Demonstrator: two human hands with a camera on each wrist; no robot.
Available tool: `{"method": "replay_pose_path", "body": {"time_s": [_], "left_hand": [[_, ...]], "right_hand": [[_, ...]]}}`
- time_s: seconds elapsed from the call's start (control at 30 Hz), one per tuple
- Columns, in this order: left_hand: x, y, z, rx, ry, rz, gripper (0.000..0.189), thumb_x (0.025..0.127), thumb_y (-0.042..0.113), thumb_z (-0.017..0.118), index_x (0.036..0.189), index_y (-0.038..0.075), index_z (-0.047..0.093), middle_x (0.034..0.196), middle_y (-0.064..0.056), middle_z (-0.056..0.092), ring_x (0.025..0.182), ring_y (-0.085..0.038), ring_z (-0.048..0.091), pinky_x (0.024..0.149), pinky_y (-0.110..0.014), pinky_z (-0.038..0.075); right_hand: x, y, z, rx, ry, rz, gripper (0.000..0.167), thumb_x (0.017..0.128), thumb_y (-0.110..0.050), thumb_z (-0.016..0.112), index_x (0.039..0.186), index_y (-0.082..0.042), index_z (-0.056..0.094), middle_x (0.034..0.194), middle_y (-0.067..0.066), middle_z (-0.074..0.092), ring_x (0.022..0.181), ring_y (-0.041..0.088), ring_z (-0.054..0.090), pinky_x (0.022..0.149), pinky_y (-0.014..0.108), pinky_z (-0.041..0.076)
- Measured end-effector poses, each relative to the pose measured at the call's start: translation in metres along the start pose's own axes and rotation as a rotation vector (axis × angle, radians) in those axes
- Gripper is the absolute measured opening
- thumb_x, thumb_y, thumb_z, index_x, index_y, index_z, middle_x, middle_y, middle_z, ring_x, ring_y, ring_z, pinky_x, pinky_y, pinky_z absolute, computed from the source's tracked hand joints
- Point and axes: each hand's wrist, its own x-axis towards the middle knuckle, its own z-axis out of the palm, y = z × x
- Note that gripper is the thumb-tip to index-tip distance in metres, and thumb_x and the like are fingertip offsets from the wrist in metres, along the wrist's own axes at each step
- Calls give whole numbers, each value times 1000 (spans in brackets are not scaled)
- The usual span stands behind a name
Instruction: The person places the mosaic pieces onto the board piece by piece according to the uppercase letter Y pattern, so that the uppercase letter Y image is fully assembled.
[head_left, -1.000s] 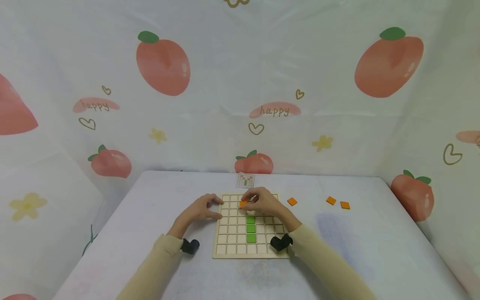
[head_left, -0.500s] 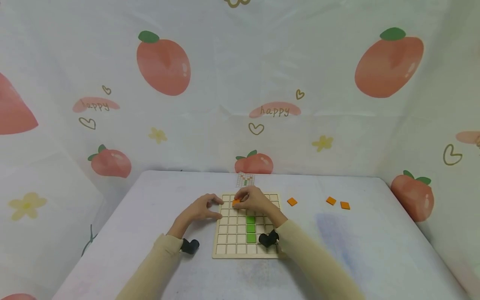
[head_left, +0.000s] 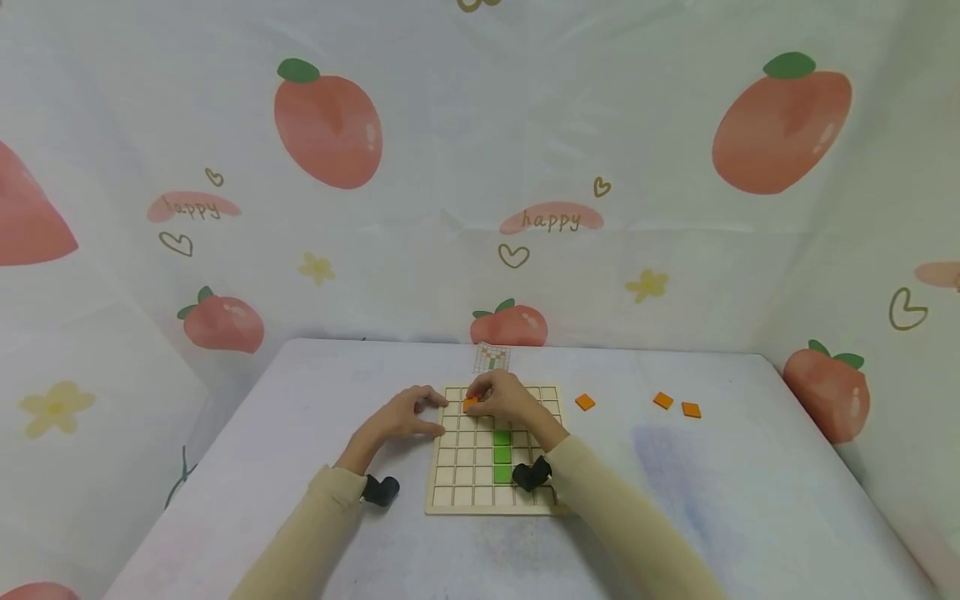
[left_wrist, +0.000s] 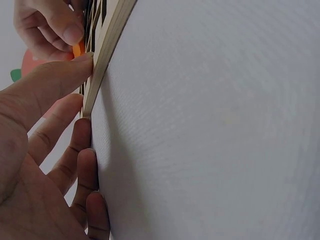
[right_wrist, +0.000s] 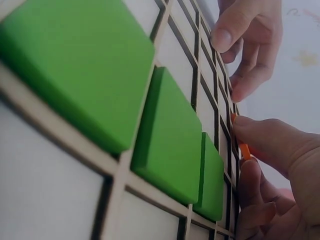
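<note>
My right hand (head_left: 506, 398) pinches an orange square tile (head_left: 470, 403) between thumb and fingers, over the upper left part of a wooden grid board (head_left: 465, 477). In the right wrist view, that orange tile (right_wrist: 244, 150) is mostly hidden by the thumb and fingers. My left hand (head_left: 400, 414) rests at the board's left edge, its thumb and fingertips touching the rim without wrapping round it. Green square tiles (head_left: 502, 456) form a short column in the middle of the grid. Whether the orange tile lies fully in a cell cannot be seen.
Right of the board on the white table (head_left: 360, 550) lie three loose orange tiles: one near tile (head_left: 585, 402), then another tile (head_left: 663, 401) and a last tile (head_left: 692, 409). A small printed pattern card (head_left: 491, 358) lies behind the board. Patterned cloth (head_left: 420, 167) hangs behind.
My right hand has moved left across the board with the orange tile, by about one cell, and has then nearly stopped. My left hand has stayed at the board's edge.
</note>
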Motion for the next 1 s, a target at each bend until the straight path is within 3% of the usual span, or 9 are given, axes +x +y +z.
{"method": "replay_pose_path", "body": {"time_s": [0.63, 1.0], "left_hand": [[2, -2, 2, 7, 2, 15, 41, 79, 15, 89, 115, 11, 71, 121, -6, 64, 115, -35, 56, 100, -52, 45], [1, -1, 1, 15, 0, -10, 42, 78, 17, 90, 115, 12, 71, 121, -5, 64, 115, -35, 56, 99, -51, 45]], "right_hand": [[2, -5, 3, -57, -6, 45, 15, 85, -15, 85, 98, -9, 79, 92, -4, 70, 85, 13, 59, 79, 33, 51], [-1, -6, -2, 11, -17, 24, 18, 85, -10, 84, 100, -5, 78, 95, 0, 72, 89, 15, 62, 81, 34, 53]]}}
